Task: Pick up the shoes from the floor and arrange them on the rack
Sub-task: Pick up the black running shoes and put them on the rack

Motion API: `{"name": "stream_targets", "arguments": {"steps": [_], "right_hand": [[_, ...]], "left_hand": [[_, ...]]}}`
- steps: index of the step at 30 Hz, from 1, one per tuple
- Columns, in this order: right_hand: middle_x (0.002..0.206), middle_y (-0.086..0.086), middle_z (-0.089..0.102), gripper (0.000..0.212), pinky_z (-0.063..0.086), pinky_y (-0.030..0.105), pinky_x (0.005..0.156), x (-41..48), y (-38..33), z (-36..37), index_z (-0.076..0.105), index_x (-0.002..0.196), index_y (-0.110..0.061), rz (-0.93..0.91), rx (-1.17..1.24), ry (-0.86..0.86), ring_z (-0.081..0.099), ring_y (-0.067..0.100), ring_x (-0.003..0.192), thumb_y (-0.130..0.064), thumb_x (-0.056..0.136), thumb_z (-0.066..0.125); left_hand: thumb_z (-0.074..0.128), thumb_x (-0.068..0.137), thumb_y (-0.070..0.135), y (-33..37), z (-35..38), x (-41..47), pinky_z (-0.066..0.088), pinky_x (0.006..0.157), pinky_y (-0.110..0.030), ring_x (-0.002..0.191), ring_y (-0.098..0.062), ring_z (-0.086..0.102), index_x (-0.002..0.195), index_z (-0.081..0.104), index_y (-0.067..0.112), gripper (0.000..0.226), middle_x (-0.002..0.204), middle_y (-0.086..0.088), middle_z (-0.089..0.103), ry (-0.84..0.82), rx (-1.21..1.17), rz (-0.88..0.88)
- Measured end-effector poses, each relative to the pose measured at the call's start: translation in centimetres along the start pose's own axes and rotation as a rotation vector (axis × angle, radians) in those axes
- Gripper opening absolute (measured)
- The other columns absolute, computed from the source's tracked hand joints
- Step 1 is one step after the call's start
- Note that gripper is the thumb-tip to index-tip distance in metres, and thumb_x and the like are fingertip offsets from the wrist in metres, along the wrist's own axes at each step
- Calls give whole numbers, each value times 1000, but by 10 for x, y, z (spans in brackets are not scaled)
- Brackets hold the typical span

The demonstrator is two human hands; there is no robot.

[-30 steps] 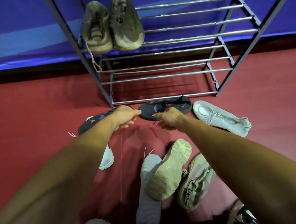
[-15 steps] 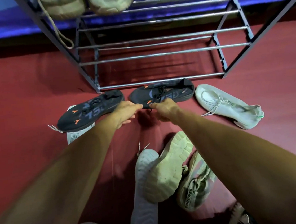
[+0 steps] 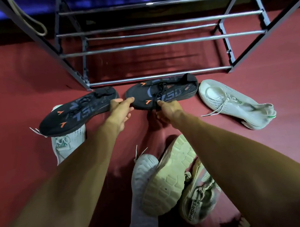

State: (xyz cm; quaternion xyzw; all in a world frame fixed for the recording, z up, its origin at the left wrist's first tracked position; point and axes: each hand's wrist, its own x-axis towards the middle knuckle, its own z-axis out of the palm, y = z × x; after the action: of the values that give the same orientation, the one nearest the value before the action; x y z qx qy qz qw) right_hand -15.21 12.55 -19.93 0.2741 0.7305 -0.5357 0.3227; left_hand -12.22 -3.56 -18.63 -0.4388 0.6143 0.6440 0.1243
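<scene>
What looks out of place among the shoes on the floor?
A cream shoe lies sole-up, stacked across a grey shoe and a beige shoe. The left black shoe rests partly on a white sneaker.

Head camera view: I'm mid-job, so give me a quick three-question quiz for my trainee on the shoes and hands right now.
1. True or false: the rack's lowest rails already hold a shoe.
2. What lies partly under the left black shoe? A) a white sneaker B) a sandal C) a box
3. Which hand pinches the near edge of the right black shoe?
Key: 1 false; 2 A; 3 the right hand.
</scene>
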Motion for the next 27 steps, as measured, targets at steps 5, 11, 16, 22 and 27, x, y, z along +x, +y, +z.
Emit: {"name": "stream_targets", "arguments": {"steps": [5, 11, 16, 22, 27], "right_hand": [[70, 13, 66, 24, 45, 26, 46, -15, -5, -8, 64, 90, -9, 8, 2, 30, 63, 26, 56, -32, 92, 62], [58, 11, 56, 17, 39, 19, 37, -42, -17, -23, 57, 84, -7, 16, 65, -40, 52, 16, 38, -11, 99, 50], [32, 1, 45, 20, 28, 9, 29, -85, -39, -35, 50, 80, -10, 2, 109, -92, 40, 6, 21, -7, 99, 49], [71, 11, 63, 14, 40, 14, 35, -132, -62, -50, 55, 88, -13, 26, 152, -191, 58, 15, 44, -22, 97, 50], [80, 13, 66, 25, 43, 17, 41, -172, -85, -82, 58, 88, -11, 10, 123, -256, 61, 15, 49, -31, 100, 48]], "left_hand": [[65, 93, 26, 4, 8, -16, 39, 59, -20, 66, -6, 51, 92, 52, 26, 13, 84, 6, 57, -24, 51, -23], [68, 92, 21, 16, 1, -50, 43, 64, -23, 73, -9, 55, 84, 55, 24, 15, 86, 3, 60, -92, -11, -58], [66, 93, 21, 44, -9, -85, 46, 67, -23, 75, -10, 56, 82, 58, 23, 13, 86, 5, 63, -127, -64, 0], [65, 94, 16, 76, -30, -132, 52, 76, -24, 76, -12, 60, 93, 63, 19, 4, 85, 2, 66, -178, -76, 46], [65, 94, 12, 105, -53, -168, 57, 71, -23, 85, -13, 65, 107, 67, 15, 14, 96, -2, 69, -292, -50, 50]]}}
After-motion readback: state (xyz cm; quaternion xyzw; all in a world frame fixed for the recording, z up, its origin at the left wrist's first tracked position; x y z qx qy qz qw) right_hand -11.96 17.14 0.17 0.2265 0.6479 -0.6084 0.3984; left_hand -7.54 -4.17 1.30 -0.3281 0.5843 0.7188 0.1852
